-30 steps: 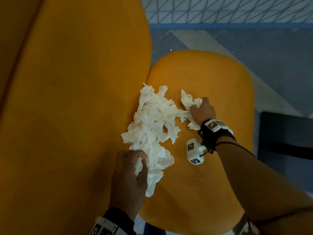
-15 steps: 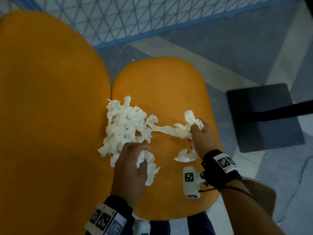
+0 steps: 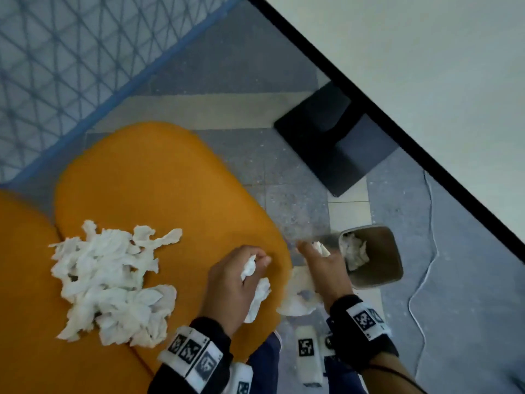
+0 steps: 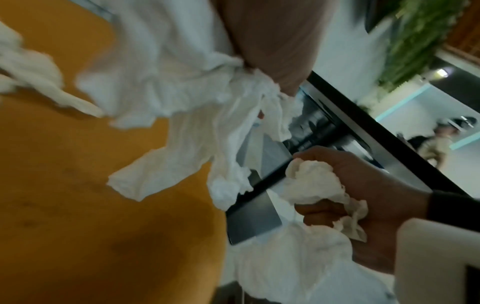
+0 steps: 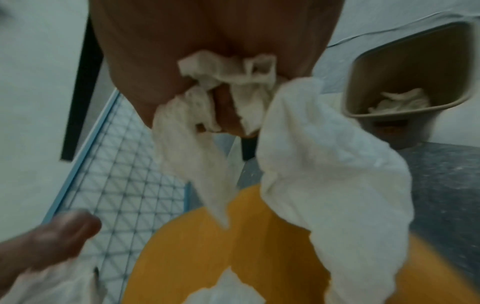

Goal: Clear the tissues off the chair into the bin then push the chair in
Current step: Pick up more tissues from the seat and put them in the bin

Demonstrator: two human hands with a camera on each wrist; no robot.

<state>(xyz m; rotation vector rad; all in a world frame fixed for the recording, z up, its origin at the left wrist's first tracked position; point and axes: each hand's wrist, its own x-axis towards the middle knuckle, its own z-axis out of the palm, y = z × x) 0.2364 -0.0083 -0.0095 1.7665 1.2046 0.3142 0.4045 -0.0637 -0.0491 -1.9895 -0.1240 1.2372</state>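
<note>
Now my left hand [image 3: 238, 282] is curled round a wad of tissue [image 3: 257, 291] over the chair [image 3: 159, 177] seat's near edge, its tail hanging toward me. My right hand [image 3: 321, 268] grips another bunch [image 3: 298, 294] past the seat edge, just beside the bin [image 3: 377, 257], loose ends trailing down. A large pile of tissues [image 3: 108, 282] lies on the seat near the backrest, its length running toward me.

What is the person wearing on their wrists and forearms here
Both forearms are bare. The left hand has a black wrist strap bearing white tiles printed with black square code markers. The right hand has a similar black strap, a white camera block with a marker, and a thin black cord.
</note>
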